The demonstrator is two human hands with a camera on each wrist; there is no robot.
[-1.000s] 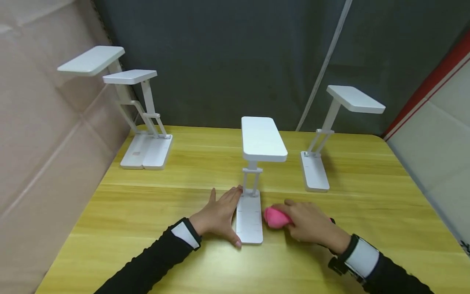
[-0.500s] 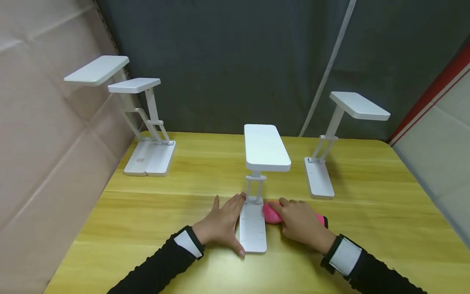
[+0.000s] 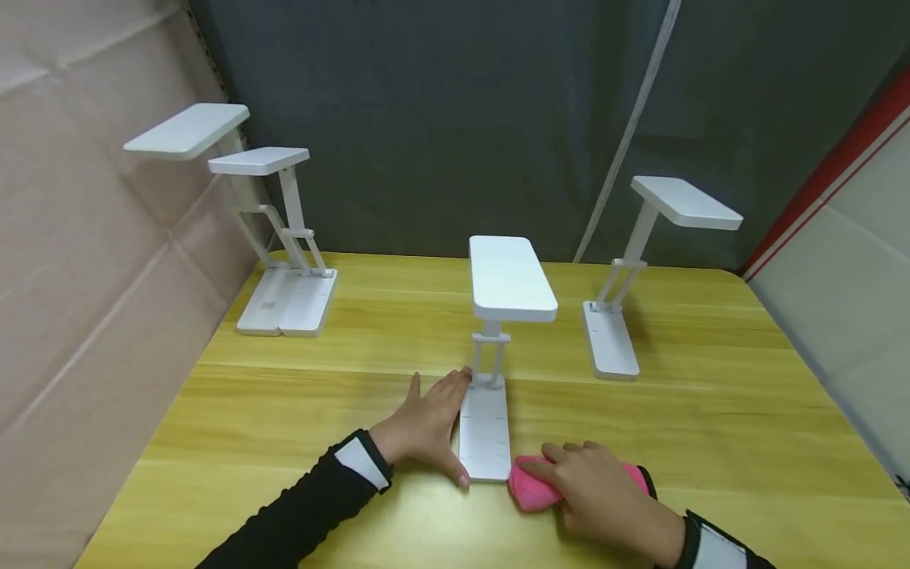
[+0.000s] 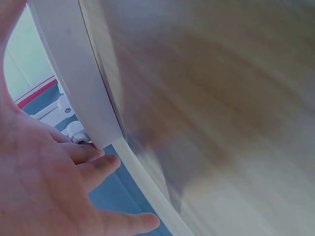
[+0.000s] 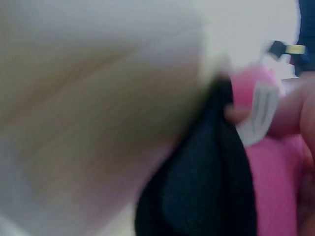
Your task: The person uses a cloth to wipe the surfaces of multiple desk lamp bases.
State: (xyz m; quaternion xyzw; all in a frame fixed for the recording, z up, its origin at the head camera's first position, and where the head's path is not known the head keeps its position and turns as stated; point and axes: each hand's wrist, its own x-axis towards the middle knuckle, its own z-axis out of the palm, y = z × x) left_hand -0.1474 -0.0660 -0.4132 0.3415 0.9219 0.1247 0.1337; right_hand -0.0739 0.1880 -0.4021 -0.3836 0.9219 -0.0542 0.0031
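Observation:
A white folding desk lamp stands upright near the middle of the table, its flat head above the rear part of its base. My left hand lies along the left side of the base with fingers straight and spread. Its thumb is at the front corner, and the fingertips touch the base's edge in the left wrist view. My right hand grips a bunched pink cloth beside the front right corner of the base. Black trim and a white tag on the pink fabric show in the right wrist view.
Two more white desk lamps stand close together at the back left. Another lamp is at the back right. A dark curtain hangs behind the wooden table, with pale cloth walls on both sides.
My right hand has drawn the pink cloth toward the table's front along the lamp base's right side. The left hand keeps its place at the base. The head view shifts slightly.

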